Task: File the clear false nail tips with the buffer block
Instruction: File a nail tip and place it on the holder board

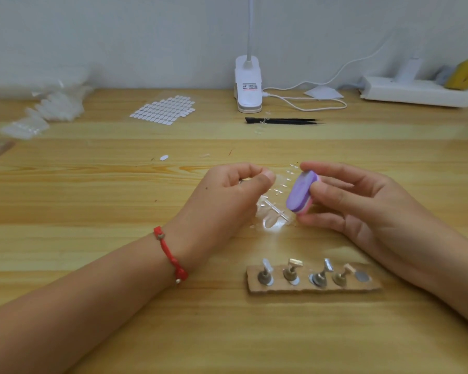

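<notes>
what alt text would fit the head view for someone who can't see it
Over a wooden table, the right hand holds a purple buffer block beside clear nail tips pinched in the left hand. A cardboard strip of small stands lies nearer; a lamp and tweezers sit behind.

Our bare forearms reach in from the lower left and the right edge, wrists low over the work. Our left hand is turned knuckles up, fingers curled under, thumb and forefinger pinching the strip of clear nail tips. Our right hand faces it, palm turned inward, and grips the buffer block with the forefinger along the top, the thumb against its side and another finger beneath. The remaining fingers curl loosely. The two hands sit near each other without touching.
</notes>
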